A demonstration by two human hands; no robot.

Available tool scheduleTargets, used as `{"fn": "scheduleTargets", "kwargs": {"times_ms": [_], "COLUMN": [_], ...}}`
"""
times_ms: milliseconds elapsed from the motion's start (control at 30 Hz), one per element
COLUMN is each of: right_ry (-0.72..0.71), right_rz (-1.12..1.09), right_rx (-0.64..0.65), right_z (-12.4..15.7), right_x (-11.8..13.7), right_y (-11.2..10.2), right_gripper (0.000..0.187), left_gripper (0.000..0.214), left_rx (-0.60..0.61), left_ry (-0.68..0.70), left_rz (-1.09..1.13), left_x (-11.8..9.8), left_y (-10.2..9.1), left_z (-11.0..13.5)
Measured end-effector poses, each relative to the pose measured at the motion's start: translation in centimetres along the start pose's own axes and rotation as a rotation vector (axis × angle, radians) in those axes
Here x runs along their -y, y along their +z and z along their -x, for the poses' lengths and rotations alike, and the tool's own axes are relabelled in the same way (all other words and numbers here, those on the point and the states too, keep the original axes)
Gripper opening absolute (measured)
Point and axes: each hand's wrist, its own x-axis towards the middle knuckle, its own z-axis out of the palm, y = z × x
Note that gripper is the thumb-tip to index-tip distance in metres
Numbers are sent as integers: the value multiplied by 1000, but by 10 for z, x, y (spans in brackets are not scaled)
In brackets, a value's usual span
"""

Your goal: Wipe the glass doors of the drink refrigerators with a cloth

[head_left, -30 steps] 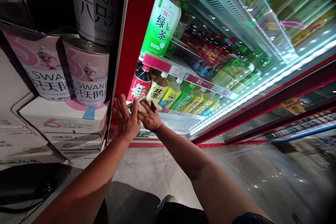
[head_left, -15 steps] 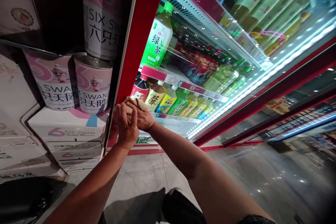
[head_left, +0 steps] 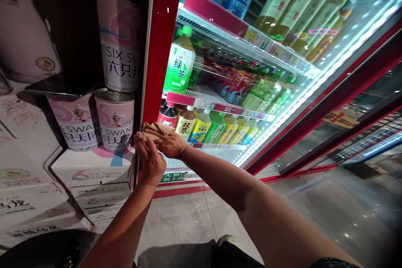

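pink cans (head_left: 116, 111) read "six swan". beside them, the left hand (head_left: 150, 160) has its fingers stretched out, holding nothing visible. a tan cloth (head_left: 153, 130), at the red frame (head_left: 156, 50), is held under the right hand's (head_left: 172, 145) fingers. wiping seems in hand; the next stroke would need flat, even pressure. farther right, a green-capped bottle (head_left: 179, 67) reads "绿茶", a shelf strip (head_left: 230, 109) "统一".

Two round pink-and-white metal cans (head_left: 114, 123) are standing on a white cardboard box (head_left: 103, 173), with a third can (head_left: 118, 46) on top, left of a red cooler frame (head_left: 161, 29). Right of that frame, a green-capped plastic bottle (head_left: 179, 65) is standing on a white wire shelf (head_left: 205, 93), above a row of colourful plastic bottles (head_left: 199, 129). A folded tan cloth (head_left: 153, 129) is resting in the bare right hand (head_left: 171, 143), beside the frame.
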Motion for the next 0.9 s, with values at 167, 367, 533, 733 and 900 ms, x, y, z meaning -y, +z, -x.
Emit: {"fn": "scheduleTargets", "kwargs": {"times_ms": [167,367,533,733,900], "right_ry": [283,127,275,339,186], "right_rz": [56,-47,-44,-25,-63], "right_rx": [-133,-52,-50,-98,-144], "right_z": [-2,38,62,96,123], "right_x": [-7,6,-13,-5,-13], "right_y": [-14,11,-6,9,12], "right_gripper": [45,41,45,45,45], "left_gripper": [86,79,81,99,98], "left_rx": [42,66,240,330,425], "left_ry": [33,10,-80,-108,-170], "left_rz": [23,70,6,-26,-126], "left_x": [2,9,6,-3,-12], "left_y": [-4,3,13,18,20], "left_z": [-8,-11,-9,-10,-8]}}
